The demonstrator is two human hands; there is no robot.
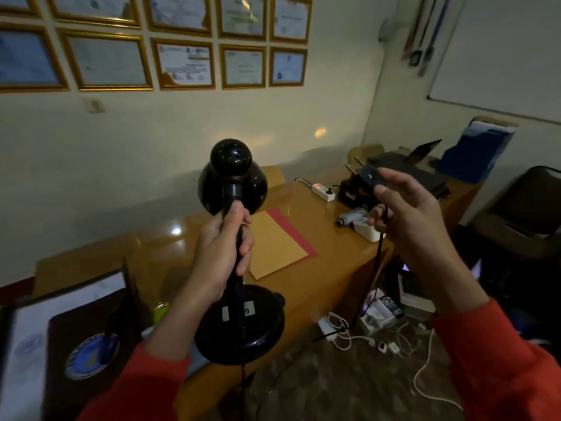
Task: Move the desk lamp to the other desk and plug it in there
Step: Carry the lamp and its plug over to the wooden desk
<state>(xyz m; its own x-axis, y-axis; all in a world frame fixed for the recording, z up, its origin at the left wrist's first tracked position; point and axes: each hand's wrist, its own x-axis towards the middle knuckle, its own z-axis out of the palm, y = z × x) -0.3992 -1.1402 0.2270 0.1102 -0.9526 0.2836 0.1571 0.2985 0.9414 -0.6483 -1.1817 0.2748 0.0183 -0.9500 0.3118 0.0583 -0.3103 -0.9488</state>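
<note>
My left hand grips the neck of a black desk lamp, held upright in the air with its round base below my fist and its domed shade on top. My right hand holds up the lamp's black plug, its two metal prongs pointing left, and the black cord hangs down from my fingers. Ahead lies a wooden desk, and on it a white power strip with a lit red switch.
A yellow sheet on red paper lies on the desk. Farther right are a small white box, a dark device, a laptop and a blue file holder. White cables and adapters litter the floor. A dark chair stands right.
</note>
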